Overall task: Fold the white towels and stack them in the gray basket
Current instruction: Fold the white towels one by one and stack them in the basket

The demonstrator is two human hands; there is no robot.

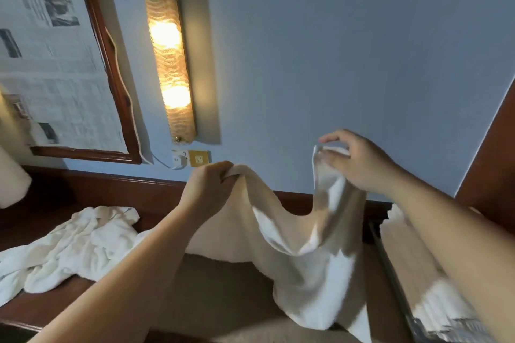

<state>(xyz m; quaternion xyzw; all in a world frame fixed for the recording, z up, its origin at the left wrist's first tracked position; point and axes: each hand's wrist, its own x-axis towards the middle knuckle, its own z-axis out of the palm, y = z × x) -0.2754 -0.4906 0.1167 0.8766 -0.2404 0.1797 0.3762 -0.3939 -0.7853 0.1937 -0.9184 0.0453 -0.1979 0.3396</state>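
Above the dark wooden tabletop (55,306), both hands pinch a white terry towel (292,231) by its top edge. Left hand (207,192) bunches one corner while right hand (359,164) nips the other, likely spreading it to fold.

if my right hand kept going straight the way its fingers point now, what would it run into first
Your right hand points leftward, pinching one corner of the raised white towel. Straight on, the gap looks free until your left hand, which grips the other bunched corner. Depth is unclear from this one view, so it might pass behind it.
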